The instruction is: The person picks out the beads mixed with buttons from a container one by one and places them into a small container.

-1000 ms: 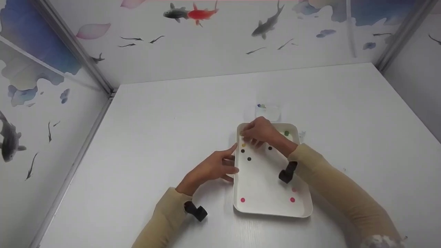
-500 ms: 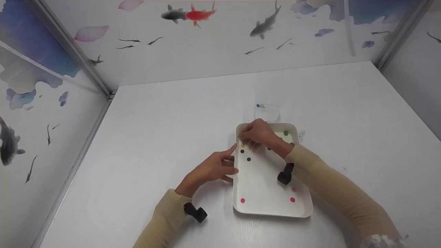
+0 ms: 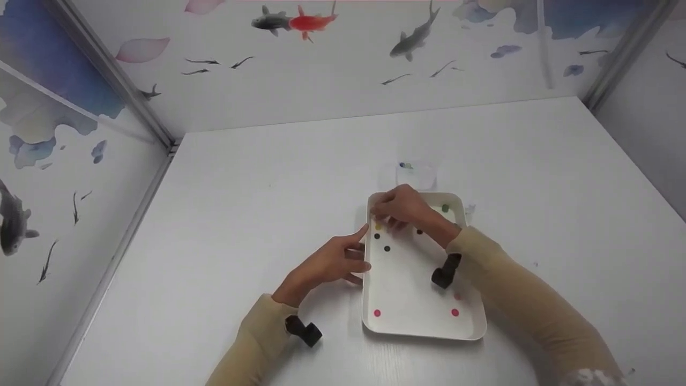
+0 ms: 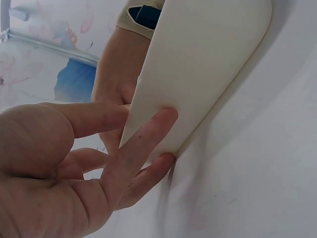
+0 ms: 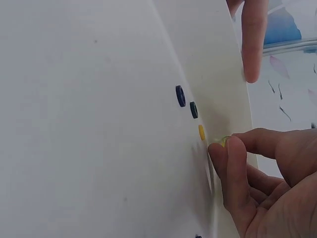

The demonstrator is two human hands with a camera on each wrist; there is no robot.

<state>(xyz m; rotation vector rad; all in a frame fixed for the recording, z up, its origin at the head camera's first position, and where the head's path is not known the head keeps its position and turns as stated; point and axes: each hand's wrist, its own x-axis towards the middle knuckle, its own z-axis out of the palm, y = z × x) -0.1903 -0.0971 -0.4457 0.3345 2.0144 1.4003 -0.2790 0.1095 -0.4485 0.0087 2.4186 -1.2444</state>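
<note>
A white rectangular tray [image 3: 410, 273] lies on the table with small round buttons in it. My left hand [image 3: 332, 260] holds the tray's left wall, thumb over the rim and fingers against the outside, as the left wrist view shows. Inside the far left corner, my right hand [image 3: 404, 206] pinches a small pale yellow-green button [image 5: 225, 141] between thumb and fingertips, close to the wall. Beside it along that wall sit a yellow button [image 5: 201, 132], a dark green button [image 5: 193, 109] and a dark blue button [image 5: 180, 96].
A clear container [image 3: 418, 174] with a few coloured pieces stands just beyond the tray. A green button [image 3: 445, 208] lies in the far right corner. Red buttons lie at the near end, one a red button [image 3: 377, 313]. Printed wall panels [image 3: 343, 64] enclose the table.
My right hand has shifted slightly left and toward me within the far left corner, its fingers still pinched. The left hand keeps its place at the tray wall.
</note>
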